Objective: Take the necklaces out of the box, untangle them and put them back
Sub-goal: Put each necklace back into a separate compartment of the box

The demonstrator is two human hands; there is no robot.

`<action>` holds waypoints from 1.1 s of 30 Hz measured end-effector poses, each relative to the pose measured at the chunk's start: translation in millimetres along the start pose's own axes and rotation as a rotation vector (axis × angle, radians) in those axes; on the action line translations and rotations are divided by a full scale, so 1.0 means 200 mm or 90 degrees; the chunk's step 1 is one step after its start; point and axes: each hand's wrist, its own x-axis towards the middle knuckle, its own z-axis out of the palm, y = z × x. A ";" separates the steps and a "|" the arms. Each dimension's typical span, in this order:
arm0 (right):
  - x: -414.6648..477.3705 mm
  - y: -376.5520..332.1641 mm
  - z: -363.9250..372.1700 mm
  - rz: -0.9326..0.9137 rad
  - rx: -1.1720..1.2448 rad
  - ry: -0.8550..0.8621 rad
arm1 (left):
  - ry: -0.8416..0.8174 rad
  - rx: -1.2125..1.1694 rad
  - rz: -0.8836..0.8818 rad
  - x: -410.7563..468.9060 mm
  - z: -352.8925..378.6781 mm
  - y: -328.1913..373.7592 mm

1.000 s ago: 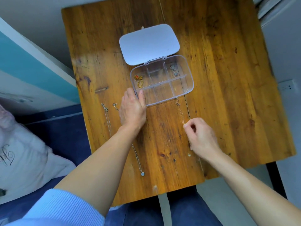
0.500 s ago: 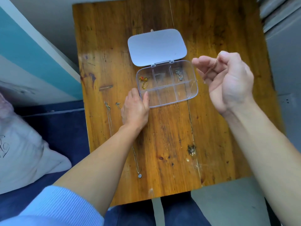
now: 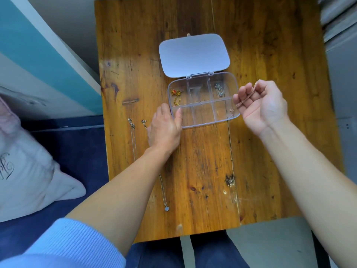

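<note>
A clear plastic box (image 3: 204, 117) with several compartments lies open on the wooden table (image 3: 270, 55), its white lid (image 3: 194, 55) folded back. A gold necklace with a red bead (image 3: 176, 96) sits in the far left compartment and a silver one (image 3: 219, 90) in the far right. My right hand (image 3: 262, 107) holds a bunched rose-gold chain (image 3: 246, 98) over the box's near right corner, with its end dangling into that compartment. My left hand (image 3: 164, 128) rests on the table, its thumb and fingers against the box's near left corner. A silver pendant necklace (image 3: 164, 194) lies stretched out on the table, partly under my left arm.
Two short chain ends (image 3: 138, 122) lie on the table left of my left hand. A pale cushion (image 3: 29, 171) lies at the far left on dark blue fabric. The table's near edge runs just above my knees.
My right hand picked the rose-gold chain up off the table, lifted it, then lowered it to the box's near right corner. My left hand stayed against the box.
</note>
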 end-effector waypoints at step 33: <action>0.01 0.15 -0.20 -0.195 -0.586 0.128 | -0.014 -0.009 0.001 0.00 -0.02 0.00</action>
